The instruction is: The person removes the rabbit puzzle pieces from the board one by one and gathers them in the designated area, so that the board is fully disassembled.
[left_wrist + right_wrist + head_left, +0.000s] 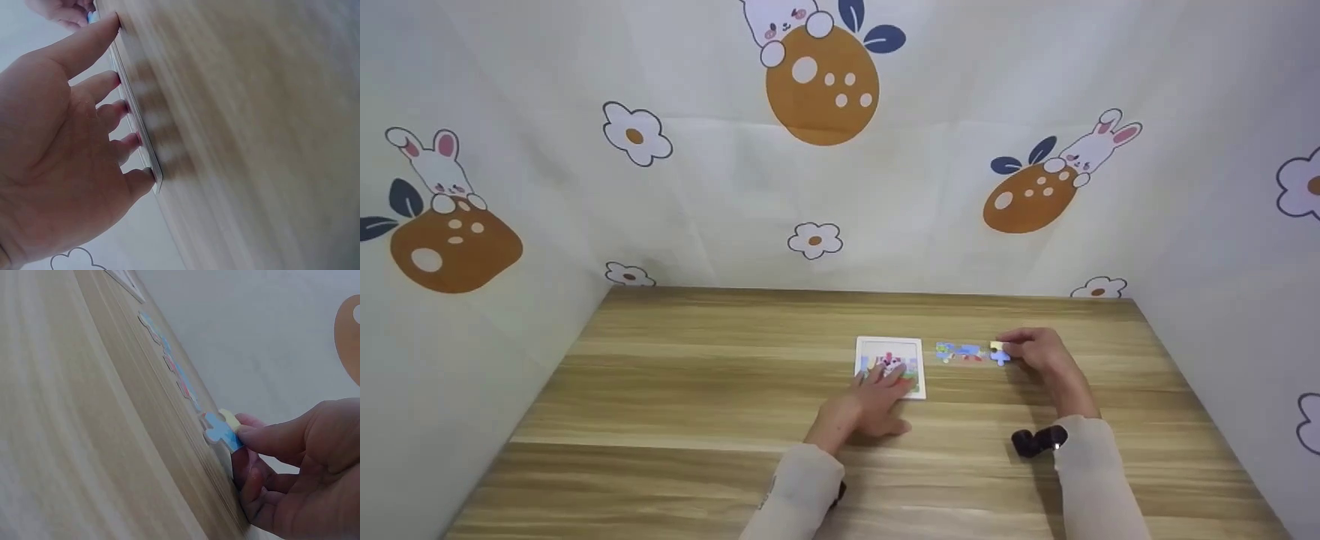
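A white-framed jigsaw puzzle (916, 347) lies on the wooden table, partly filled with a colourful picture. My left hand (877, 401) rests on its lower part, fingers spread; in the left wrist view the fingertips (147, 175) touch the edge of the thin board. To the right, my right hand (1041, 352) pinches a blue and yellow puzzle piece (222, 430) between thumb and fingers, at or just above the table. Between the board and this hand lie several loose puzzle pieces (969, 351) in a row, blue with bits of red and green.
The wood-grain table (697, 390) stretches to either side of the puzzle. A pale curtain (712, 202) printed with rabbits, oranges and flowers rises at its back and sides. A black wrist camera (1039, 441) sits at the right sleeve.
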Demonstrator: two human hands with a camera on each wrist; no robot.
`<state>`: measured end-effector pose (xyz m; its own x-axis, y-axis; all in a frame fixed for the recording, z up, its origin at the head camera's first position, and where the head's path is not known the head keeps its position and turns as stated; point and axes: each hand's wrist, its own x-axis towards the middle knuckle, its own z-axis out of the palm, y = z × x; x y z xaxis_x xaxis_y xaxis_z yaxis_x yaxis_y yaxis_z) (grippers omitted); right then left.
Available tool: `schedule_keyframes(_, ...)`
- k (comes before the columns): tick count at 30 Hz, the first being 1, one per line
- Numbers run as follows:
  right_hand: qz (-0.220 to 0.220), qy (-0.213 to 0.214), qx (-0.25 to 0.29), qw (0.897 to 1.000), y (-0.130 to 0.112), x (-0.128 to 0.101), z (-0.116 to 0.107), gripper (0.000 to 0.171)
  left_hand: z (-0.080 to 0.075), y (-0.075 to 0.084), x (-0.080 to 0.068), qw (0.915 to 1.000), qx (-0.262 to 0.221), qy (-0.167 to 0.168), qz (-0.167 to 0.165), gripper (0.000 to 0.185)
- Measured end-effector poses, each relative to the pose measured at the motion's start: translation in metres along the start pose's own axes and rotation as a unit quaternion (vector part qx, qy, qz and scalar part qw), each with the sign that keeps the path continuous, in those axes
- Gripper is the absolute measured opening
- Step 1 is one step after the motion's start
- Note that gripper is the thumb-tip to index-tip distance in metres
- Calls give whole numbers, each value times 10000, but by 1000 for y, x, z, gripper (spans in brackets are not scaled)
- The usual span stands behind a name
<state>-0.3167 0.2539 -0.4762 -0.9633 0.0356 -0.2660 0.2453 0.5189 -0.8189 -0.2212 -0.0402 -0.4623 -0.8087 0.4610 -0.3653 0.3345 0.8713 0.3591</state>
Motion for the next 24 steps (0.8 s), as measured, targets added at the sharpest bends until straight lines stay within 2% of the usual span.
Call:
schedule_keyframes(10, 91, 14, -111, 9999, 0, 0, 4, 29, 0, -1, -1, 10000, -41, 4, 12, 74)
schedule_keyframes(19, 238, 12, -404, 9989, -1, 0, 8, 30, -1, 10, 0, 9987, 95, -9, -505, 76)
schedule_keyframes(24, 103, 44, -610, 9981, -2, -1, 4, 29, -3, 10, 2, 9994, 99, 99, -315, 73)
